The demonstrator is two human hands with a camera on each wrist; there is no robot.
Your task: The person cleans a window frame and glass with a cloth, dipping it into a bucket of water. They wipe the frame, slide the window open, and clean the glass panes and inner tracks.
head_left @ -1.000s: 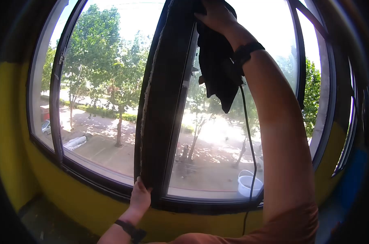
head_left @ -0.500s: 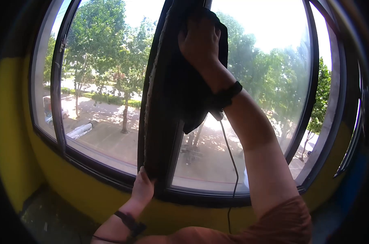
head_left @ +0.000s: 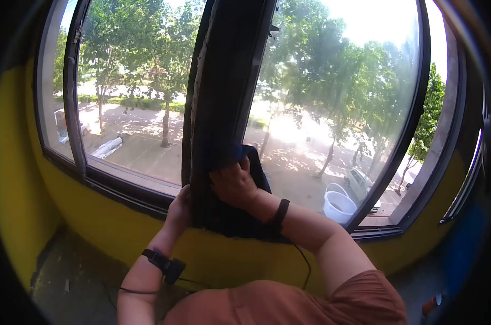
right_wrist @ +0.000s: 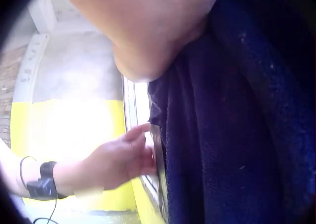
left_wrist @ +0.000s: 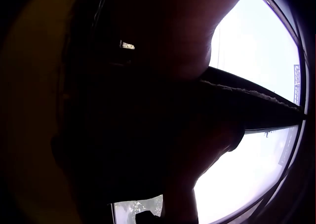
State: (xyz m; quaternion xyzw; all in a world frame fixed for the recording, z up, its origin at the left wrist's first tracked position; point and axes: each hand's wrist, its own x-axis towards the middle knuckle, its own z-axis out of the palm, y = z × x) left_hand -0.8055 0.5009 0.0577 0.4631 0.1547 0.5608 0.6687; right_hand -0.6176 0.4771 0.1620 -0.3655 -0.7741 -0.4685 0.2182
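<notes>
My right hand [head_left: 234,183] holds a dark blue cloth [right_wrist: 222,120] against the lower part of the dark window post [head_left: 229,76]. Its folds hang below the hand, and fluffy pile shows in the right wrist view. Lower on the left, my left hand [head_left: 177,211] rests at the post's edge; from the right wrist side, that hand [right_wrist: 116,162] appears blurred, fingertips right at the edge. The left wrist view is mostly dark, with part of a hand [left_wrist: 168,36] near the top.
Glass panes [head_left: 332,97] flank the post, with trees and parked cars outside. A white bucket [head_left: 340,206] shows through the right pane. Yellow wall [head_left: 110,227] runs below the sill. A thin cable [head_left: 308,265] hangs from the right wrist.
My right hand has moved down the post with the cloth, from near the top to the bottom. My left hand stays at the post's lower left edge as the view shifts.
</notes>
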